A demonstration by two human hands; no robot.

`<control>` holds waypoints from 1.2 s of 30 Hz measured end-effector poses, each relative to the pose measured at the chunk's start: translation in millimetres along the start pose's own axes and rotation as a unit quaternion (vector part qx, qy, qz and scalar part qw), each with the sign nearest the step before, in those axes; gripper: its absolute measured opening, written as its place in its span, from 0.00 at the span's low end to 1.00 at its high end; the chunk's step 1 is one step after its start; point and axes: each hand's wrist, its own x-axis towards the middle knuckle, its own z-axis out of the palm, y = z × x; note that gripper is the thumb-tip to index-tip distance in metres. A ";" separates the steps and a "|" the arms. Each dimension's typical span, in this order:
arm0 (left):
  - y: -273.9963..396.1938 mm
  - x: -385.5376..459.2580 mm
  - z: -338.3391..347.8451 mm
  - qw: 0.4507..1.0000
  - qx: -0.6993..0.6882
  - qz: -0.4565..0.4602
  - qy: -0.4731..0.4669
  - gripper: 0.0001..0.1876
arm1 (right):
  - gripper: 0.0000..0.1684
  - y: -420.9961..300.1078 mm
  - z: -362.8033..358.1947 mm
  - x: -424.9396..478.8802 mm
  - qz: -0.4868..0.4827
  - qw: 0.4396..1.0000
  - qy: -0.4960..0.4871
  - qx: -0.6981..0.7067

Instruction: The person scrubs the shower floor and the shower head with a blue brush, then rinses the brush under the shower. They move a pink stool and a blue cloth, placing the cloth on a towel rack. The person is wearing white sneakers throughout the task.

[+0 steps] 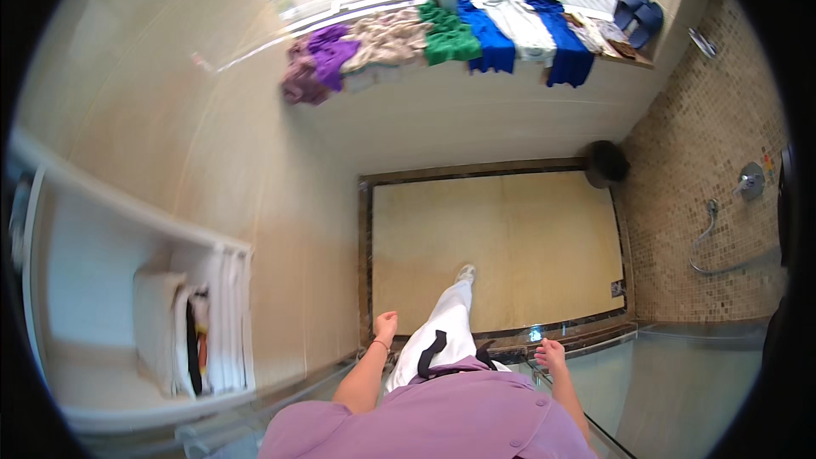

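My left hand [385,326] hangs at my left side, loosely curled, with a thin band at the wrist. Nothing shows in it, though its fingers are partly hidden. Over on the other side, my right hand [550,354] is empty, its fingers somewhat apart, close to the glass shower panel [688,382]. One foot in a light shoe [466,274] is on the yellowish shower floor [542,236]. Ahead, laundry lies along the windowsill: a purple cloth [333,54], a beige patterned cloth [386,38], a green cloth [449,35], blue cloths [569,44] and a white cloth [519,29].
Dark blue slippers [639,19] stand at the sill's right end. A black bin [605,164] occupies the far right floor corner. The mosaic wall carries a shower hose [695,255] and a mixer tap [751,182]. On the left, a white shelf unit [245,319] holds folded textiles [156,325].
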 end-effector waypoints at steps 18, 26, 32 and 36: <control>375.8 122.6 114.8 0.962 -0.092 -0.014 -0.255 0.15 | 0.16 -409.7 101.2 153.0 -0.164 0.985 -0.020 0.050; 516.5 168.8 200.1 0.963 -0.139 0.006 -0.232 0.16 | 0.18 -715.0 91.8 252.3 -0.402 0.912 0.072 0.045; 614.9 165.6 270.8 0.960 -0.159 -0.010 -0.231 0.17 | 0.17 -872.2 95.5 299.5 -0.555 0.772 0.259 -0.170; 676.0 156.4 310.2 0.947 -0.191 0.001 -0.259 0.17 | 0.15 -919.1 125.6 312.4 -0.608 0.707 0.242 -0.266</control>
